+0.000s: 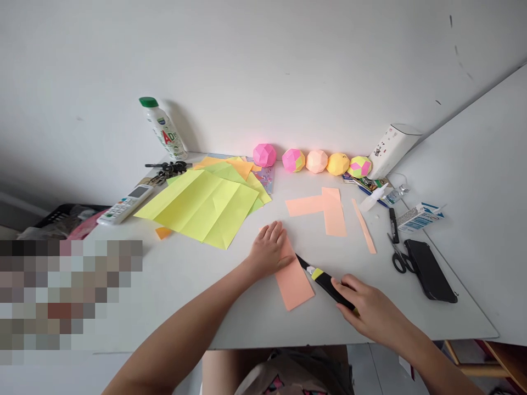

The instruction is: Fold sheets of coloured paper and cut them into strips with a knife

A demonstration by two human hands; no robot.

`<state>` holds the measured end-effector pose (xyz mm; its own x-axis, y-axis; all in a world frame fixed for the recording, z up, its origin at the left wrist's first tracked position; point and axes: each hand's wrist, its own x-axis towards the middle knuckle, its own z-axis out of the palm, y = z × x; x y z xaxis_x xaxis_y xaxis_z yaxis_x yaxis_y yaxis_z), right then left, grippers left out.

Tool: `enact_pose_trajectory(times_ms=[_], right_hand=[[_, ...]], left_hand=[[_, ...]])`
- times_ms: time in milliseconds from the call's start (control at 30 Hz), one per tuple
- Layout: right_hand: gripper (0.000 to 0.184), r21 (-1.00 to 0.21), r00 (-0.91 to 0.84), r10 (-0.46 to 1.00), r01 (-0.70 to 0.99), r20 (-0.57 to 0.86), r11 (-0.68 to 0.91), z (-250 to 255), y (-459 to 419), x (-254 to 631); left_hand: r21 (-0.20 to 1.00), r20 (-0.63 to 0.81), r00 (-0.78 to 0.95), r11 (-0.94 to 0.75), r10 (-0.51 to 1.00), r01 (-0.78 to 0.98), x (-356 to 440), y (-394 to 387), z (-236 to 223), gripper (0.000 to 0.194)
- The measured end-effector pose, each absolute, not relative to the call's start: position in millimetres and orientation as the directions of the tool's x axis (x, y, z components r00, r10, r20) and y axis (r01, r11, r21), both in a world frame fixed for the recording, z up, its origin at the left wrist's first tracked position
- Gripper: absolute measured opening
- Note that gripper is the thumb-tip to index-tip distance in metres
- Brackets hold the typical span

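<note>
My left hand lies flat with fingers stretched over the upper part of a folded peach paper sheet, pressing it to the white table. In my right hand is a black and yellow utility knife, its dark blade out. The blade's tip is at the right edge of the peach paper, close to my left thumb. Beyond the hands lie peach paper strips, two of them overlapping, and a thin peach sliver to their right.
Creased yellow-green sheets are piled at left, near a remote control and a bottle. Several faceted paper balls line the wall. Scissors, a black phone-like case, a marker and a glue bottle lie right.
</note>
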<state>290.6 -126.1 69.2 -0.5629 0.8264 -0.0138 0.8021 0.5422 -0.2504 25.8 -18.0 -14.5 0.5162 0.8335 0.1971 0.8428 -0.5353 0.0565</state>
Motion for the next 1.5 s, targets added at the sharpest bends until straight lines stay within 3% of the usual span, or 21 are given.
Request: enact_pose_trajectory(times_ms=[133,367,700,967,1200,1500], right_hand=[[0.036,-0.234,-0.556,0.831,0.81,-0.012,0.538,68.1,-125.8,290.3],[0.038,-0.169,-0.551,0.833,0.827,-0.051,0.537,66.4,-119.7,285.0],[0.039,-0.187,-0.496,0.856,0.863,-0.146,0.469,72.9,-75.2,262.2],[0.044,-0.239,-0.504,0.844,0.856,-0.183,0.459,71.2,-88.8,267.6],[0.043,-0.242,-0.502,0.853,0.853,-0.141,0.462,68.1,-125.6,276.4],[0.042,-0.144,-0.521,0.847,0.851,-0.104,0.505,62.5,-122.0,273.0]], left_hand=[[0.059,0.155,0.512,-0.525,0.845,0.849,26.8,-17.7,-20.9,0.082],[0.056,0.134,0.518,-0.529,0.845,0.847,26.9,-17.2,-21.0,0.083],[0.046,0.151,0.524,-0.535,0.838,0.843,27.8,-16.9,-20.4,0.087],[0.059,0.204,0.537,-0.557,0.819,0.828,30.1,-28.9,-27.5,0.086],[0.091,0.139,0.542,-0.556,0.829,0.826,41.6,-58.5,-22.6,0.09],[0.166,0.101,0.529,-0.539,0.842,0.826,38.4,-56.1,-19.0,0.096]])
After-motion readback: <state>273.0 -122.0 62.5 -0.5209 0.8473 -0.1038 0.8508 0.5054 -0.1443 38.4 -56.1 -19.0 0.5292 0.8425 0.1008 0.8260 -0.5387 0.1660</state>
